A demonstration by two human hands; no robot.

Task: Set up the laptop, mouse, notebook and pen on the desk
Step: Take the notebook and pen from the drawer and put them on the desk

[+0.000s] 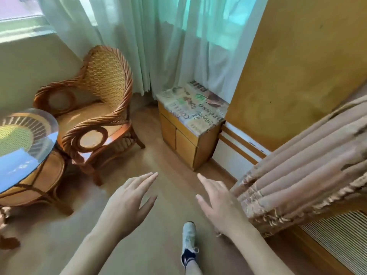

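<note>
Left hand (127,197) and right hand (218,203) held out over floor, fingers spread, nothing grasped. Laptop, mouse, notebook, pen, desk not seen; bearing and nearer hand undeterminable.

We see a woven rattan armchair (95,108) with twisted cane arms, its finish glossy. Beside it stands a round wicker table (23,155) under a smooth, reflective glass top. A small yellow wooden cabinet (182,143) carries a printed cloth cover (194,108), matt. The pale green curtains (168,42) are thin and sheer. The tan pleated fabric skirt (309,163) at right has a faint sheen. The light wooden floor (158,159) looks smooth.
</note>
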